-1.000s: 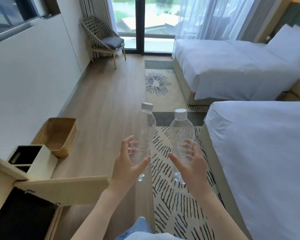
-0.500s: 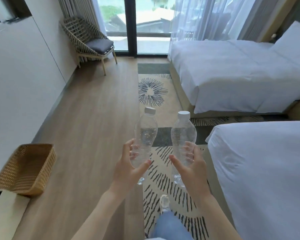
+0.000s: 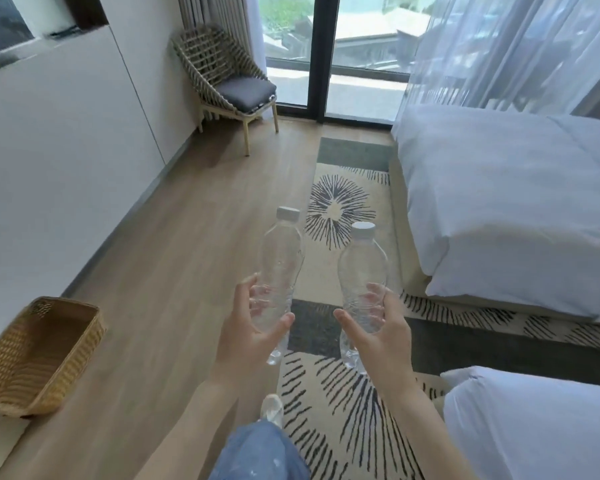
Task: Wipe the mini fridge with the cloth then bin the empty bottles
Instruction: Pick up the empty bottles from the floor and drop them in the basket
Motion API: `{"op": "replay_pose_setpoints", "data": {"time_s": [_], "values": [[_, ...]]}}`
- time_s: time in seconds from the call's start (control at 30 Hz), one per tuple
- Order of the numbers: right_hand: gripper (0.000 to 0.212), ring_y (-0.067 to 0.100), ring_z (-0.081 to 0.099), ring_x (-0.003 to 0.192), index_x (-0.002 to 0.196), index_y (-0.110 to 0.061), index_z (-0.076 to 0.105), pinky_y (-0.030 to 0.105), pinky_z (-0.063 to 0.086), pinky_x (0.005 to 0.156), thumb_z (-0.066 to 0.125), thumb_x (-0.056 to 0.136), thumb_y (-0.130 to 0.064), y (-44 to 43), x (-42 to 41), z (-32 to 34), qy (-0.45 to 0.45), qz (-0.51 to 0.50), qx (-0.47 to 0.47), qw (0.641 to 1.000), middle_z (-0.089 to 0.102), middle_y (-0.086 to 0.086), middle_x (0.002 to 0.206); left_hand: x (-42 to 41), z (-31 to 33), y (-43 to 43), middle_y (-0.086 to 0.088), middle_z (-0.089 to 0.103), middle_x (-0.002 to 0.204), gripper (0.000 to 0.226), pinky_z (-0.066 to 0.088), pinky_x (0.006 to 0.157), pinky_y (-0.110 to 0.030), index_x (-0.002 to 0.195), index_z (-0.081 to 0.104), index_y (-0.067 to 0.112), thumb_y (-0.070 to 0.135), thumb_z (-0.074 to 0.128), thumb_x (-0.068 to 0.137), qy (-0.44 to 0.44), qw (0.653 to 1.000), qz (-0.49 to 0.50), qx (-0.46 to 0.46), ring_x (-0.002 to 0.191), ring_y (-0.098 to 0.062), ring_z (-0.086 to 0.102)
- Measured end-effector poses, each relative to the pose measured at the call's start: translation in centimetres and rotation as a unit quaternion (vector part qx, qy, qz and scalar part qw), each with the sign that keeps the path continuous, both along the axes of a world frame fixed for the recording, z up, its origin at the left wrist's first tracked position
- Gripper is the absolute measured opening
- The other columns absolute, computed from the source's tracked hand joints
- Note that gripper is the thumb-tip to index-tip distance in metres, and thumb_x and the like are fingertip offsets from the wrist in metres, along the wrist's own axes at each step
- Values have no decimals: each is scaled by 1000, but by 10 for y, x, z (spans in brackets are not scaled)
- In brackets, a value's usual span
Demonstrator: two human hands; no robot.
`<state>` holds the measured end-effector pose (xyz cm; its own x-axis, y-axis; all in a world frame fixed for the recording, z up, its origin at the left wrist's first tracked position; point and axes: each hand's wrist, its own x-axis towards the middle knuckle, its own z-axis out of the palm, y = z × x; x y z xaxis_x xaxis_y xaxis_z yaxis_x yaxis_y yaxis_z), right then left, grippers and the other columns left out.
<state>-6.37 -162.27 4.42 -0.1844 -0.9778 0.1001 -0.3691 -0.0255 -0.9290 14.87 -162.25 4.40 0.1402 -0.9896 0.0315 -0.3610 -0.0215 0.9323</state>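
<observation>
**Both hands holding clear bottles, upright, over the floor**

Left hand (image 3: 250,334): fingers and thumb curled round the lower half of the left bottle (image 3: 281,258). The thumb lies across the near side, and the fingertips show through the clear plastic. Bottle upright, leaning slightly left, white cap on, looks empty.

Right hand (image 3: 378,330): same grip on the lower half of the right bottle (image 3: 361,268), thumb pointing inward and fingers wrapped round the far side. Bottle upright, white cap on, also looks empty.

The two bottles are side by side, close but not touching. Both are held out in front of the body, above the line where the wooden floor (image 3: 187,254) meets the patterned rug (image 3: 340,209).

Woven basket (image 3: 66,372): low at the left edge, near the white wall, well apart from both hands. Its open top shows nothing inside.

Surroundings: wicker chair (image 3: 229,81) with a grey cushion by the glass door. Far bed (image 3: 499,202) and near bed (image 3: 534,427), both in white linen, are on the right. A knee in blue fabric (image 3: 260,452) shows at the bottom centre.
</observation>
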Motion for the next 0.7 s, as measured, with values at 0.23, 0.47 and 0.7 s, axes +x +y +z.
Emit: {"op": "replay_pose_setpoints", "data": {"time_s": [0.23, 0.47, 0.7], "values": [[64, 5, 62, 102, 128, -21, 55, 9, 44, 82, 85, 74, -40, -192, 39, -17, 12, 32, -6, 999, 65, -8, 112, 24, -28, -161, 27, 53, 120, 69, 42, 80, -10, 134, 38, 40, 33, 80, 79, 11, 999, 53, -2, 105, 11, 53], [62, -5, 59, 101, 126, -24, 56, 4, 43, 82, 86, 73, -39, -381, 89, 12, 16, 87, -29, 996, 63, -18, 109, 77, 9, -339, 26, 54, 120, 66, 42, 80, -8, 130, 39, 42, 31, 80, 79, -6, 994, 97, -42, 104, 12, 53], [58, 1, 63, 102, 120, -33, 53, 16, 46, 89, 87, 73, -35, -533, 136, 11, 0, 156, -28, 987, 65, -16, 109, 121, 9, -467, 23, 57, 122, 66, 47, 85, -20, 130, 43, 39, 45, 74, 71, 39, 982, 180, -32, 106, 4, 59]]}}
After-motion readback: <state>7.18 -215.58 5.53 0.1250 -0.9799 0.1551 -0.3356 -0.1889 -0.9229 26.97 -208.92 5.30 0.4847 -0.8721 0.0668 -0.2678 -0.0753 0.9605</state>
